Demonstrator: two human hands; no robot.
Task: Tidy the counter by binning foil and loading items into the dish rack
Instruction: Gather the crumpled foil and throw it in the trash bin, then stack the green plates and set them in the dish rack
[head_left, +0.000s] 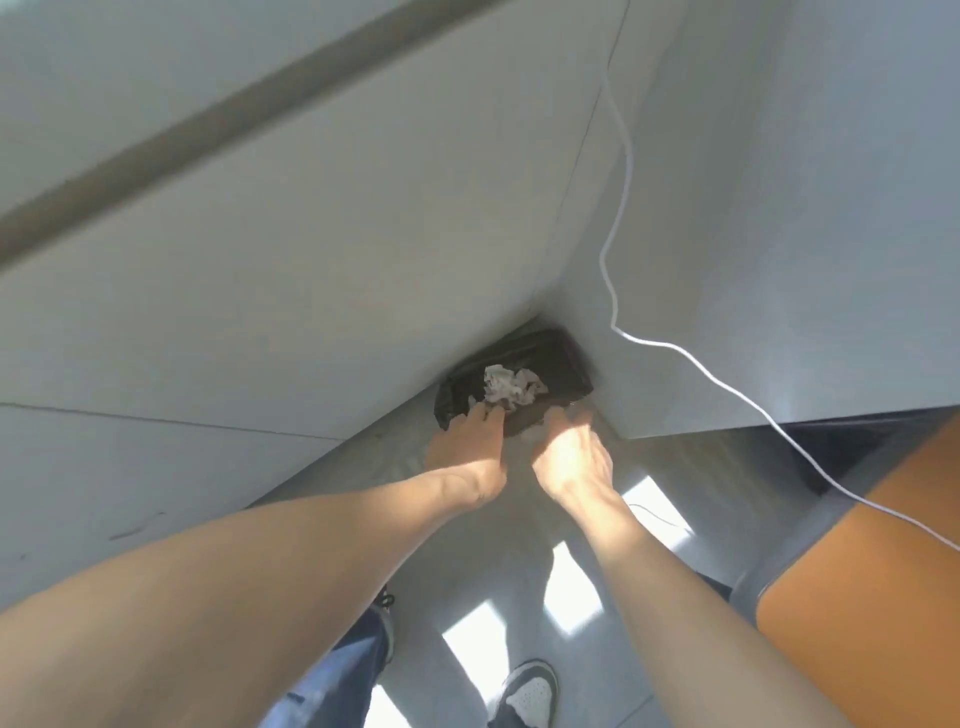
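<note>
Down low, both hands' grip at the bin (569, 364), foil (511, 387) inside.

both hands (511, 457) at bin (563, 364) rim — crumpled foil (511, 387) inside

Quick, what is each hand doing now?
Left hand: open, fingertips at the crumpled foil in the bin.
Right hand: grip cannot be told.

Hidden and cut-off parts

The left hand (467, 457) covered the bin's (566, 358) near rim; fingertips were hidden. The shoe (527, 693) was cropped at the frame's bottom edge.
</note>
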